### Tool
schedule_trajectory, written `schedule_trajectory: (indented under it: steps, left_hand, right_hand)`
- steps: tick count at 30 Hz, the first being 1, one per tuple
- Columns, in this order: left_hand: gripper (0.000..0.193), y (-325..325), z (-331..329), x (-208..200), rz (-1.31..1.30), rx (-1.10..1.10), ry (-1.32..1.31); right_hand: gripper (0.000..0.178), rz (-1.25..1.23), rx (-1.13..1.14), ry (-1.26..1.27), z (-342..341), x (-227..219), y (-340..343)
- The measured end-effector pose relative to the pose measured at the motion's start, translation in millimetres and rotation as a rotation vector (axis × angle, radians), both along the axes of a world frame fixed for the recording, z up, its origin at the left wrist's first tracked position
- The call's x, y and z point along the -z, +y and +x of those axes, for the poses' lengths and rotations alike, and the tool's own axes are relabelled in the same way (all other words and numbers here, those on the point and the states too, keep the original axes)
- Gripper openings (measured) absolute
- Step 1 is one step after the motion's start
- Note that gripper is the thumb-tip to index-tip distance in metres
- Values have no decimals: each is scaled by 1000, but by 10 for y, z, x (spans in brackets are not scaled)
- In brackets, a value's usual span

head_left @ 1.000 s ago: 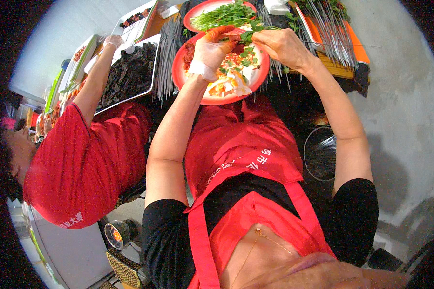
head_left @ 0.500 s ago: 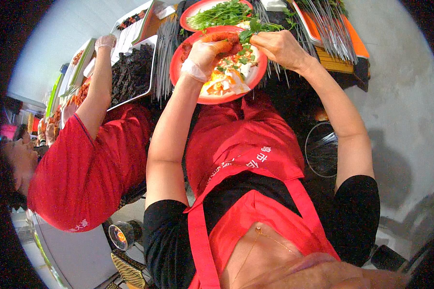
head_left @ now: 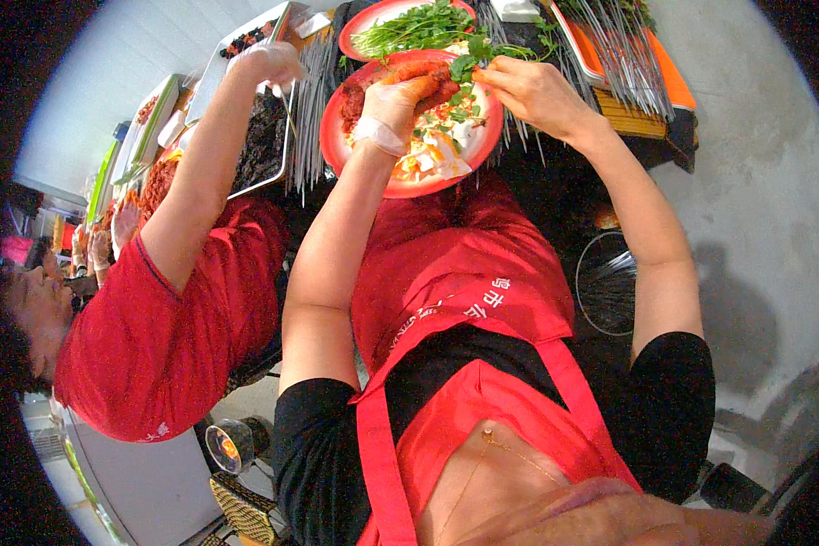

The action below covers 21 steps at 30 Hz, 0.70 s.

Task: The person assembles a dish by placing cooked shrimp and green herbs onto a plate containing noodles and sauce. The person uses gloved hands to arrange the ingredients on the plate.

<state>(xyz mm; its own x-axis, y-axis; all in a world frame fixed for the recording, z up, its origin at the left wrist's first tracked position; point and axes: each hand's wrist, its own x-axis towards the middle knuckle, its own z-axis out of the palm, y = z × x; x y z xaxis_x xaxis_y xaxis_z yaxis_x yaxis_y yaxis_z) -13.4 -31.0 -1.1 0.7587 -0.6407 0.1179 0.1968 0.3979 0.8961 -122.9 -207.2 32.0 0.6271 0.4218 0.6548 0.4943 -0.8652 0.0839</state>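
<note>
My left hand, in a clear glove stained orange-red at the fingers, is closed above a red-rimmed white plate. What its fingers hold is hidden. Bare and close by on the right, my right hand pinches at a leafy green herb sprig, which shows between both sets of fingertips. Dark red sauced food lies at the plate's left side. Nearer me on it are white pieces smeared with orange and scattered green leaves.
Behind stands another red-rimmed plate of green herbs. Metal skewers lie to its left, and more spread over an orange tray at right. On the left, a co-worker's gloved hand passes above a tray of dark food.
The co-worker's hand has swung right and is blurred. My left hand has shifted slightly right; my right hand has barely moved, still at the herb.
</note>
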Motion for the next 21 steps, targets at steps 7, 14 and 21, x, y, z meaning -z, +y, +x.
schedule_trajectory:
  steps: [7, 14, 21]
  left_hand:
    - [17, 48, -138, -140, 19, -111, -105]
    - [17, 19, -125, -120, -22, -94, -141]
    - [18, 3, 16, 2, -101, 77, 64]
  right_hand:
    - [29, 47, 100, -27, -262, -61, 37]
    - [24, -89, 159, -131, -106, -1, 83]
    - [22, -139, 128, -151, -114, 11, 46]
